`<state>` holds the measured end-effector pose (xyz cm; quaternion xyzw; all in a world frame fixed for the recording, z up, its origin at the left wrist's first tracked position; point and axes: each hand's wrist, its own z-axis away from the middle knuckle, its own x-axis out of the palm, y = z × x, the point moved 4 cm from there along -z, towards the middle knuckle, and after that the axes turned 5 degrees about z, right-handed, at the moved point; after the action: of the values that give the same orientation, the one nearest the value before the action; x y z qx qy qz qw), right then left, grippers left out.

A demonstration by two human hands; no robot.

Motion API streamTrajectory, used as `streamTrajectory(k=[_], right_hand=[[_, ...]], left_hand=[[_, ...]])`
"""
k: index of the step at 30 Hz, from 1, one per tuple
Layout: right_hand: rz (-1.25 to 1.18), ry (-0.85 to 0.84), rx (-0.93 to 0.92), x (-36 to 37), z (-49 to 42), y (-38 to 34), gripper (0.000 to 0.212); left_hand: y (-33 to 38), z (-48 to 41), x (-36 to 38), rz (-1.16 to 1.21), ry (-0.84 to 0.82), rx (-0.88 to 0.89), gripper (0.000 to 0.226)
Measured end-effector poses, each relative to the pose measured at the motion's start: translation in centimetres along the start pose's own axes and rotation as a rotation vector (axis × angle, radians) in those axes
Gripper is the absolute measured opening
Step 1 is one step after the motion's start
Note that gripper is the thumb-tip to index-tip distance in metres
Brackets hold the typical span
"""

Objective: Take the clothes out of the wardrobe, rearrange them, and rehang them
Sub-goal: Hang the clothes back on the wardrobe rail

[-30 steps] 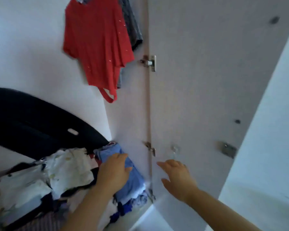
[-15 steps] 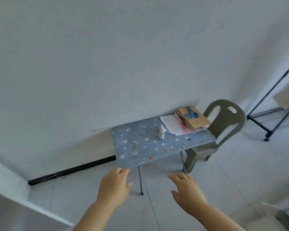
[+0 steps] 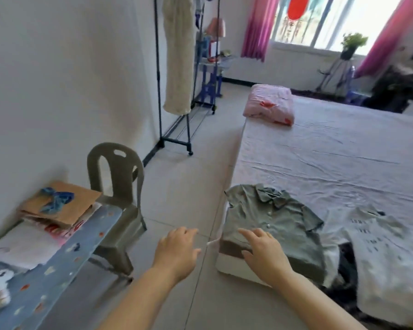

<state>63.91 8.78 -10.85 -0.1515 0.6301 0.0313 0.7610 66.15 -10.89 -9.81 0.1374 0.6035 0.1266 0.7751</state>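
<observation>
Both hands are stretched forward, palms down, and neither holds anything. They reach toward the near left corner of the bed [image 3: 332, 158], where the green shirt [image 3: 279, 225] lies flat with its front side up and its collar toward the far end. Just beside it, along the near edge, a white printed T-shirt [image 3: 391, 258] lies over a dark garment [image 3: 346, 260]. At the far left corner of the bed a pink folded quilt [image 3: 270, 103] rests. Left of the bed is the tiled floor [image 3: 188, 186]; by the wall stand a small table [image 3: 57, 270], a grey chair [image 3: 116, 167] and a black clothes rack [image 3: 157, 67] with a cream garment [image 3: 178, 55] hanging on it. Pink curtains [image 3: 258, 25] frame the window at the far wall.

The left hand [image 3: 177, 251] hovers over the floor, fingers relaxed and a little spread. The right hand [image 3: 265, 256] is over the lower part of the green shirt with straight fingers; whether it touches the cloth, I cannot tell.

The shirt has short sleeves and a row of small pale buttons. A thin white hanger [image 3: 271, 181] shows at its collar. The bed sheet is pale lilac and wrinkled. The table carries a blue cover with small coloured spots, and a brown paper bag [image 3: 62, 203] lies at its far edge.
</observation>
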Motion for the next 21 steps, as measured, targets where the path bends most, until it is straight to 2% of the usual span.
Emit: streamTrajectory(k=[5,10,16,21], right_hand=[[-0.031,0.043,0.224,-1.0,-2.4,6.6,0.055],[-0.073,0.065,0.419,-1.5,-4.2,10.2,0.054],[-0.100,0.053,0.536,-2.1,-7.0,13.3,0.053],[-0.147,0.039,0.537,-2.4,-11.7,16.8,0.051]], left_hand=[[5.6,-8.6,0.7,-0.028,-0.078,0.217,0.047],[8.8,-15.5,0.9,-0.031,-0.152,0.365,0.047],[11.4,-21.3,0.4,-0.007,-0.201,0.446,0.046],[12.7,-26.7,1.1,0.016,-0.212,0.440,0.044]])
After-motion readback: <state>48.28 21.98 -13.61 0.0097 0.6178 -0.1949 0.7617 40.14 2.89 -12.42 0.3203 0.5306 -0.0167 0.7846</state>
